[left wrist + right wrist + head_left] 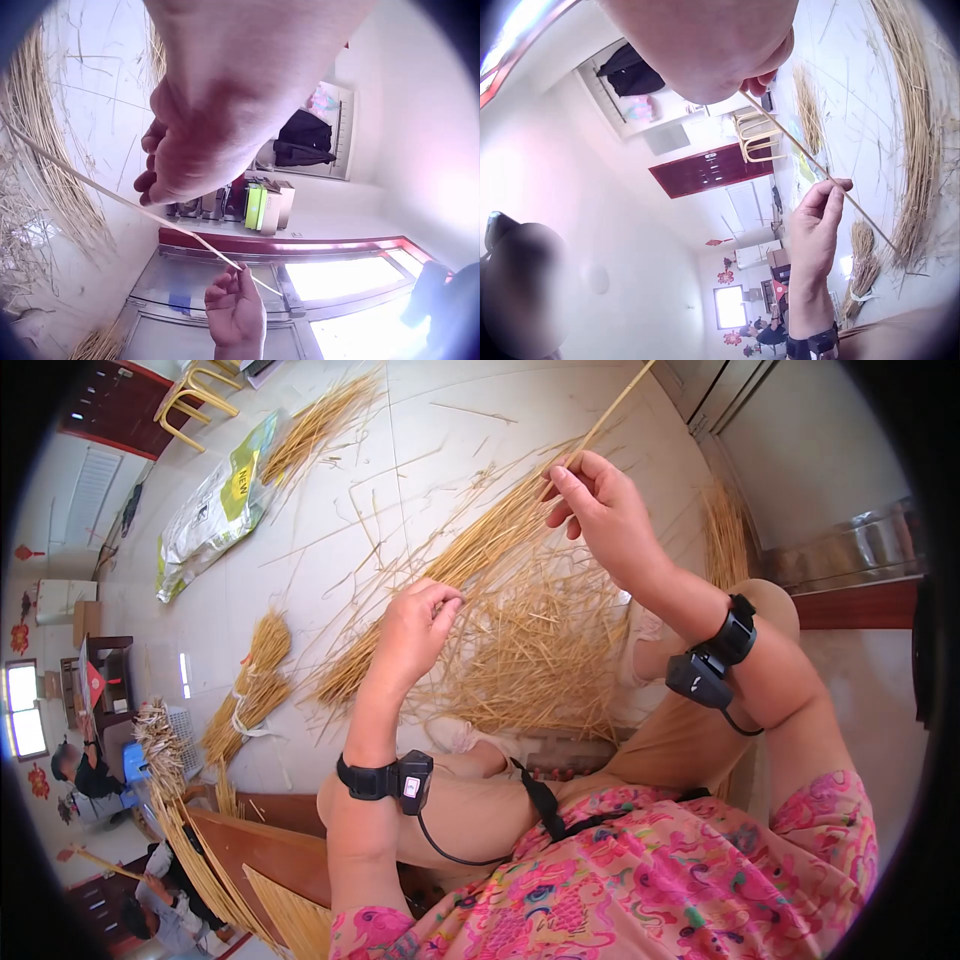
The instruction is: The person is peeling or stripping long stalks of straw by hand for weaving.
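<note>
Between thumb and fingers, my right hand pinches a long thin straw stalk, one end of which rises past the hand toward the top of the head view. Lower down the same stalk, my left hand pinches it too, as the right wrist view shows with the stalk running slantwise from one hand to the other. Its lower end reaches past the left hand. Beneath both hands a long bundle of loose straw lies on the floor. A heap of broken straw bits is spread nearer the feet.
Left of the hands lies a tied straw bundle. A silver and green bag with more straw lies farther off. Pale straw sheaves stand by a wooden bench. At the right are a metal-based cabinet and another straw bunch.
</note>
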`<action>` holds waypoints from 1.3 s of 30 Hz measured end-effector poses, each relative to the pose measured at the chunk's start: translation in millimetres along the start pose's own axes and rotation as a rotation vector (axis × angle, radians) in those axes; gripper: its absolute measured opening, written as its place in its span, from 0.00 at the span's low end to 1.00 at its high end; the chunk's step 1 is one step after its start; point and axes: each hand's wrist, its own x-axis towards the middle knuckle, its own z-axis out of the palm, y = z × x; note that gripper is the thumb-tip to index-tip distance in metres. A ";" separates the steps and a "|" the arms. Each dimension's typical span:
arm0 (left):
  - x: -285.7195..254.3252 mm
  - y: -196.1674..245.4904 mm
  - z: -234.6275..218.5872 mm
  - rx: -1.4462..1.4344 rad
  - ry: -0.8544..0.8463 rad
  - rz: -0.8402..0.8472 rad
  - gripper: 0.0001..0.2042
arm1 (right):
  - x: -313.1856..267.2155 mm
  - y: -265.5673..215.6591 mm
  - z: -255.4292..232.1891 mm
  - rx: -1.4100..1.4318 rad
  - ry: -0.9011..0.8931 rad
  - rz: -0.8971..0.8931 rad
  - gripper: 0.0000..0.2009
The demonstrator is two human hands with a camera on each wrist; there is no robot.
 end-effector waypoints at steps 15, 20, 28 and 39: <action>9.2 1.3 20.1 -0.060 0.215 0.146 0.08 | -17.1 8.7 24.8 -0.006 -0.248 0.007 0.10; 11.4 32.7 23.0 -0.109 0.256 0.192 0.11 | -17.8 15.9 36.8 -0.204 -0.233 -0.100 0.10; 3.9 21.2 21.7 0.104 0.284 0.157 0.24 | -4.6 -143.0 -129.3 -0.460 0.655 -0.956 0.09; -7.4 -5.1 25.1 0.417 -0.020 0.038 0.25 | -149.6 -44.2 -272.3 -1.593 0.421 0.009 0.08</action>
